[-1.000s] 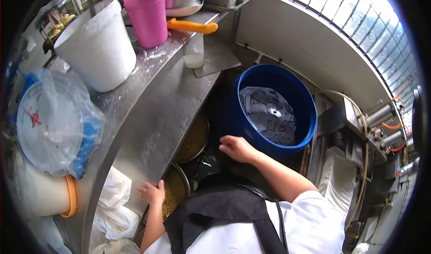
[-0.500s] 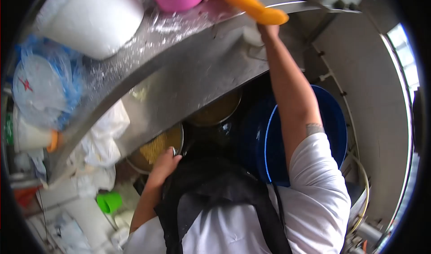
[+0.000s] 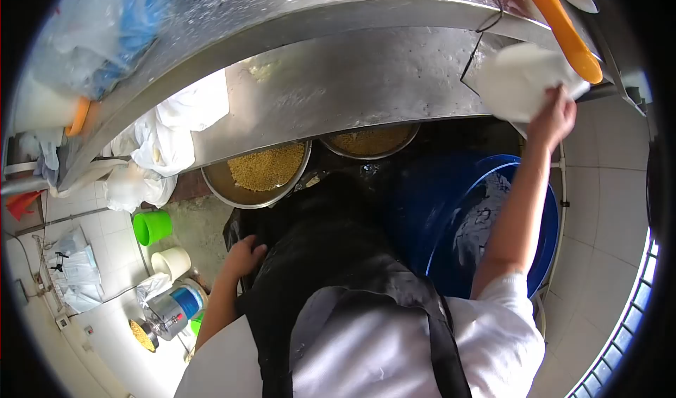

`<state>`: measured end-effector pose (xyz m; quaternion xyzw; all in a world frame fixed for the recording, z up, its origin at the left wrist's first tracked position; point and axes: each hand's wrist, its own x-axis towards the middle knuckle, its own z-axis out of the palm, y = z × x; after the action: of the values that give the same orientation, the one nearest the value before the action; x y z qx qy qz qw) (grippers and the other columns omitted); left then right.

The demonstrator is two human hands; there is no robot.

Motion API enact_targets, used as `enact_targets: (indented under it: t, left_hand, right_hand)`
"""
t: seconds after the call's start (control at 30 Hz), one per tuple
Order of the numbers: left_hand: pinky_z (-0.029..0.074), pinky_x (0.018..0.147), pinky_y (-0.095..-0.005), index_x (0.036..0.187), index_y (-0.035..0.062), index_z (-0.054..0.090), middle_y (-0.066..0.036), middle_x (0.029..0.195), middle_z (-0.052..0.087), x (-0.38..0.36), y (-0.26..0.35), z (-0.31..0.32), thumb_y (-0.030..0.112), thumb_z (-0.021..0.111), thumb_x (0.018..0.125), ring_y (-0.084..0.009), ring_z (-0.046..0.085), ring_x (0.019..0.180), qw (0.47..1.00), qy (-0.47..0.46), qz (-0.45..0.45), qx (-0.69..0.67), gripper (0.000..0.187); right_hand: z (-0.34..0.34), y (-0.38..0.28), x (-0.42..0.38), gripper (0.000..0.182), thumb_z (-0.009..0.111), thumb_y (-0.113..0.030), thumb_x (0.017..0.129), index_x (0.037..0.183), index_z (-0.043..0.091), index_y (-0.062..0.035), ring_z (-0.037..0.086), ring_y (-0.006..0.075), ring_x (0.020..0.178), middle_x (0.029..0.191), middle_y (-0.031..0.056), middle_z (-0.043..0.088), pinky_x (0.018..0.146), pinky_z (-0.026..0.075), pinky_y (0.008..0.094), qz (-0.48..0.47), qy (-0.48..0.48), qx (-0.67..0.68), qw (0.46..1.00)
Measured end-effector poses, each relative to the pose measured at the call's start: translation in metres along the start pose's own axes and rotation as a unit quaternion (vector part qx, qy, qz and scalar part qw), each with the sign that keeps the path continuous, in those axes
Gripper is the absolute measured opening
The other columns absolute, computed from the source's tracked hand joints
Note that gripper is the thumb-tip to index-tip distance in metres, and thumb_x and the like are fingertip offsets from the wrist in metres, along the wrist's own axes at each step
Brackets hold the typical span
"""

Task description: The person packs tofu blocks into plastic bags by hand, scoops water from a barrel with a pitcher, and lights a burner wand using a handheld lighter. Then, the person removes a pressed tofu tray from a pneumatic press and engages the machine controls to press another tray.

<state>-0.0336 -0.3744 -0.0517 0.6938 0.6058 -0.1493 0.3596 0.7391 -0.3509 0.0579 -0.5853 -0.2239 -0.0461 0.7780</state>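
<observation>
My right hand [image 3: 552, 120] is at the upper right, its fingers pinched on the edge of a blurred white container [image 3: 517, 78]. Just above the hand hangs the rounded end of an orange utensil [image 3: 563, 35]. Low on the left, my left hand [image 3: 244, 257] rests against the black apron [image 3: 310, 222], its fingers partly bent and holding nothing visible. Beyond it, a metal bowl [image 3: 243, 199] with yellow grains [image 3: 267, 169] stands under the steel counter's edge. A second metal bowl [image 3: 373, 152] with similar contents is to its right.
A large blue barrel [image 3: 440, 208] stands below my right arm. The steel counter [image 3: 338, 67] spans the front. White bags [image 3: 165, 141] hang at the left, above a green cup [image 3: 152, 228], a cream container [image 3: 171, 263] and a metal machine [image 3: 169, 313]. Pipes run along the right wall.
The view has shifted. My right hand has come out from behind the orange utensil and now grips the white container. My left hand has moved back from the bowl's rim to the apron.
</observation>
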Motion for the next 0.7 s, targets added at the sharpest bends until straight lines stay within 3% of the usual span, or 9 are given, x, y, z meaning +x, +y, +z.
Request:
enact_targets:
  t: [0.1,0.17,0.23,0.3,0.43,0.5,0.57,0.63,0.7]
  left_hand:
    - [0.053,0.102,-0.0499,0.132,-0.0042,0.064,-0.029,0.125,0.070,0.031,-0.002,-0.003,0.039,0.071,0.097,-0.0460,0.066,0.120,0.999,0.024,0.048,0.010,0.055]
    - [0.053,0.102,-0.0494,0.132,-0.0035,0.064,-0.029,0.126,0.070,0.046,0.002,-0.006,0.038,0.071,0.097,-0.0453,0.065,0.121,0.996,0.044,0.080,0.006,0.055]
    - [0.053,0.103,-0.0495,0.132,-0.0029,0.064,-0.029,0.125,0.070,0.053,0.013,-0.008,0.038,0.071,0.097,-0.0449,0.065,0.121,0.998,-0.038,0.042,0.007,0.054]
    - [0.053,0.102,-0.0498,0.131,-0.0024,0.065,-0.029,0.125,0.069,0.068,0.006,0.003,0.039,0.071,0.097,-0.0451,0.065,0.121,0.995,-0.063,0.062,0.055,0.053]
    - [0.052,0.102,-0.0504,0.131,-0.0025,0.064,-0.029,0.124,0.070,0.080,0.036,-0.015,0.038,0.070,0.098,-0.0452,0.065,0.120,0.984,-0.099,0.130,0.076,0.053]
    - [0.052,0.102,-0.0505,0.132,-0.0032,0.064,-0.030,0.124,0.069,0.088,0.047,-0.025,0.038,0.069,0.099,-0.0451,0.065,0.120,0.983,-0.070,0.154,0.069,0.053]
    - [0.052,0.102,-0.0506,0.132,-0.0039,0.063,-0.030,0.124,0.069,0.087,0.060,-0.036,0.037,0.068,0.099,-0.0450,0.066,0.120,0.981,-0.038,0.177,0.065,0.053]
    - [0.052,0.103,-0.0504,0.133,-0.0063,0.062,-0.031,0.126,0.069,0.079,0.075,-0.045,0.036,0.067,0.101,-0.0447,0.065,0.121,0.977,0.015,0.209,0.040,0.054]
    - [0.051,0.104,-0.0500,0.135,-0.0074,0.061,-0.031,0.127,0.068,0.077,0.083,-0.044,0.036,0.067,0.101,-0.0443,0.065,0.122,0.975,0.036,0.215,0.035,0.056]
  right_hand:
    - [-0.069,-0.099,-0.031,0.025,0.075,-0.025,0.101,0.111,0.069,-0.0031,0.061,0.0129,0.085,0.091,0.0025,0.066,0.078,0.050,0.0285,0.044,0.006,-0.041,0.998]
    - [-0.069,-0.177,-0.065,0.021,0.076,-0.027,0.100,0.102,0.070,-0.0063,0.056,0.0101,0.075,0.082,-0.0016,0.061,0.068,0.046,0.0254,0.107,0.053,-0.108,0.987]
    - [-0.135,-0.187,-0.069,0.022,0.077,-0.027,0.098,0.103,0.070,-0.0071,0.053,0.0084,0.071,0.080,-0.0031,0.059,0.064,0.044,0.0251,0.135,-0.042,-0.190,0.972]
    - [-0.146,-0.200,-0.103,0.022,0.079,-0.026,0.097,0.098,0.067,-0.0071,0.050,0.0081,0.068,0.076,-0.0028,0.057,0.062,0.042,0.0264,0.155,-0.102,-0.368,0.911]
    - [-0.225,-0.104,-0.172,0.030,0.083,-0.023,0.091,0.097,0.066,-0.0001,0.055,0.0174,0.068,0.074,0.0070,0.060,0.064,0.047,0.0354,0.191,-0.275,-0.522,0.785]
    - [-0.284,-0.031,-0.216,0.036,0.083,-0.028,0.091,0.100,0.066,0.0033,0.065,0.0295,0.074,0.084,0.0174,0.070,0.071,0.052,0.0427,0.158,-0.267,-0.542,0.781]
    - [-0.295,-0.014,-0.251,0.052,0.080,-0.031,0.094,0.125,0.064,0.0085,0.071,0.0304,0.106,0.120,0.0250,0.073,0.096,0.054,0.0411,0.238,-0.250,-0.590,0.729]
    - [-0.295,-0.012,-0.273,0.056,0.076,-0.031,0.096,0.133,0.062,0.0077,0.070,0.0364,0.117,0.126,0.0265,0.071,0.104,0.052,0.0426,0.234,-0.217,-0.641,0.698]
    - [-0.359,0.054,-0.280,0.054,0.072,-0.033,0.098,0.133,0.063,0.0070,0.068,0.0408,0.116,0.129,0.0264,0.070,0.103,0.053,0.0449,0.180,-0.203,-0.631,0.727]
